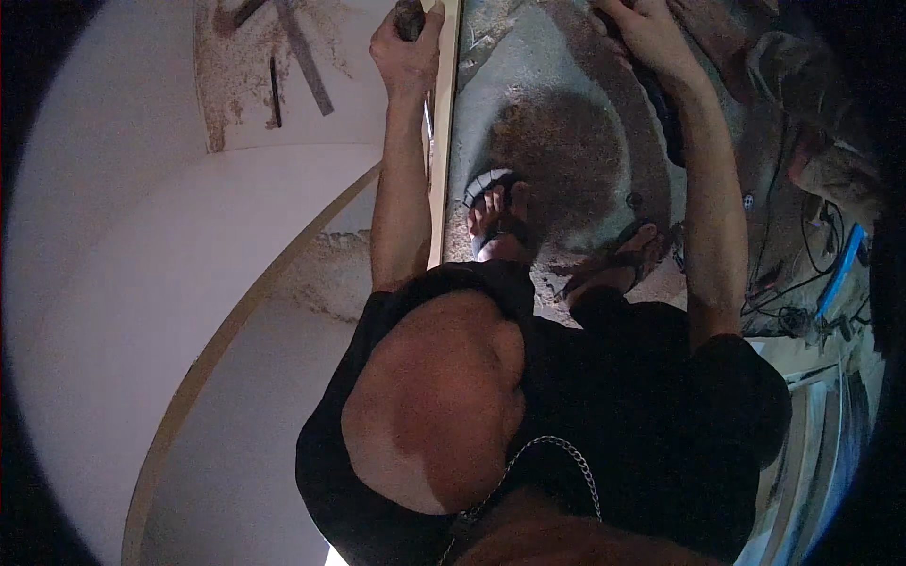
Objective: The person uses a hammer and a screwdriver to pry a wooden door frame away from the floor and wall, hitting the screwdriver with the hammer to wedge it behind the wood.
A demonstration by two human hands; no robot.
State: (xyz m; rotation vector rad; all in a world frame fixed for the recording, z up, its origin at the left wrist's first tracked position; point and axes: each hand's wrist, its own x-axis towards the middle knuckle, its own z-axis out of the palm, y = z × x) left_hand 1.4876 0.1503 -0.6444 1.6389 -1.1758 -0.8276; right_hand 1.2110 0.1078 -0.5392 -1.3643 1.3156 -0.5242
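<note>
My left hand (404, 64) is closed round a dark brown, rounded thing (410, 19) near the top edge; its kind is unclear. The hand rests by the long, pale edge of a white board (443, 151). My right hand (649, 40) reaches out over the dusty floor, cut off by the top of the picture. Its fingertips lie partly out of view, so whether it grips anything cannot be made out. A long dark shape (661, 111) runs under the right wrist; it is too dim to name.
Sawdust, a grey strip (304, 58) and a thin dark strip (276, 92) lie on a white panel (123, 245) at left. My sandalled feet (497, 212) stand on the dusty floor (590, 85). At right are cables (788, 302), a blue strip-like thing (840, 271) and bunched cloth (802, 75).
</note>
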